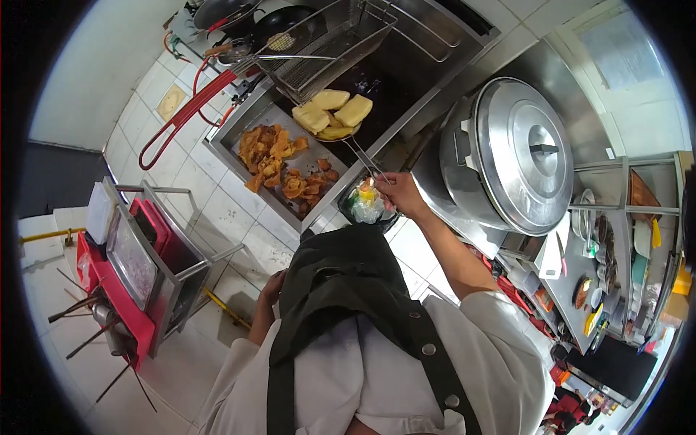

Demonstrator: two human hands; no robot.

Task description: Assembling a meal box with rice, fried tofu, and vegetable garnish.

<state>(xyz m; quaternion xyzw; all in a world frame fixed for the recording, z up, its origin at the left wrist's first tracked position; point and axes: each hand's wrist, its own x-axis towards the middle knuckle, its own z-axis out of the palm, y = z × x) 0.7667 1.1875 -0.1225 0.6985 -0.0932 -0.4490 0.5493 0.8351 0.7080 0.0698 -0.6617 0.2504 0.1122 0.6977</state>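
My right hand (pixel 400 194) is closed round the thin metal handle of a skimmer (pixel 359 154). Several thick, pale yellow food slabs (pixel 332 113) lie in its bowl, over the border between the dark fryer vat and a metal tray (pixel 250 122). Crisp orange-brown fried pieces (pixel 270 154) lie in two heaps on that tray. Low by my side, my left hand (pixel 272 288) rests beside the dark apron (pixel 341 264), its fingers mostly hidden. A bin lined with a plastic bag (pixel 365 203) stands just below my right hand.
A wire fry basket (pixel 326 54) with a long red handle (pixel 190 109) sits across the fryer (pixel 395 87). To the right stands a large lidded pot (pixel 518 156). On the left, a metal cart (pixel 190 272) carries red trays; dark pans (pixel 290 25) are at the back.
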